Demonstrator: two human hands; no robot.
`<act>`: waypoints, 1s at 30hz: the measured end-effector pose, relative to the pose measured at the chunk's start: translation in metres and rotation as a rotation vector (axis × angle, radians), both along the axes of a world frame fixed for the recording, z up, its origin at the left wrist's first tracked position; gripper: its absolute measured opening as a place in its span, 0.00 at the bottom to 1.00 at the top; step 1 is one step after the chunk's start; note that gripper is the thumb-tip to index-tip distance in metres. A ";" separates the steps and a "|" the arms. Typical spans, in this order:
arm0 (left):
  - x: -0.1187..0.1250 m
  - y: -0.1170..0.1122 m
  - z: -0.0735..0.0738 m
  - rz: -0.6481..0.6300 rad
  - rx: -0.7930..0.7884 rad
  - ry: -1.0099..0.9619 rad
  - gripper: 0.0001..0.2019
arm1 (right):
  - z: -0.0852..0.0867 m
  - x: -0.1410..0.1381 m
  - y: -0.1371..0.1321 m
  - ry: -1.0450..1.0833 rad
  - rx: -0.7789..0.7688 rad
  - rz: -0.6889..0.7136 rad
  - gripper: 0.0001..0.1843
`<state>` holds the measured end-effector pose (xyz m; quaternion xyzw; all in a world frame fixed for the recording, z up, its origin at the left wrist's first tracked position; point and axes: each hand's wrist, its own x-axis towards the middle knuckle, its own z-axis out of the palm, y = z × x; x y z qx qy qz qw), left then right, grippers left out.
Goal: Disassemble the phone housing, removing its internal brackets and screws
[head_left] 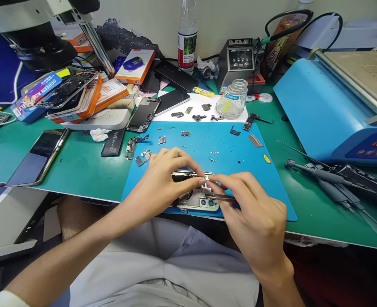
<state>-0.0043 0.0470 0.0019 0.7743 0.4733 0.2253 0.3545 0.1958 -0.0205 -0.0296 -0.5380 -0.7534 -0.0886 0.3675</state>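
Observation:
An opened phone housing (193, 205) lies near the front edge of the blue mat (175, 150), with two camera rings at its lower right. Above its right end, my left hand (167, 177) pinches a tiny whitish metal part (207, 178) between thumb and fingertip. From the other side my right hand (257, 215) closes its index finger and thumb on that same part. Slim dark tweezers (222, 197) are also held in my right hand, pointing left over the housing. Both hands partly cover the housing, and the part's exact kind is too small to tell.
Small brackets (185, 134) and screws are scattered on the mat. Behind stand a glass jar (232, 100), a bottle (187, 42) and a soldering station (236, 64). A blue heating plate (322, 115) and screwdrivers (332, 187) lie right; a phone (38, 155) lies left.

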 end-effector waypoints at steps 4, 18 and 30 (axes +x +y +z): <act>0.001 0.001 0.002 0.011 -0.043 -0.048 0.04 | -0.002 0.000 0.000 -0.003 0.028 0.009 0.07; 0.001 0.002 0.002 0.007 -0.079 -0.062 0.02 | -0.006 -0.003 0.004 -0.065 0.038 -0.006 0.05; -0.001 0.002 -0.002 -0.026 -0.046 -0.023 0.03 | -0.007 -0.002 0.003 -0.082 0.042 0.002 0.05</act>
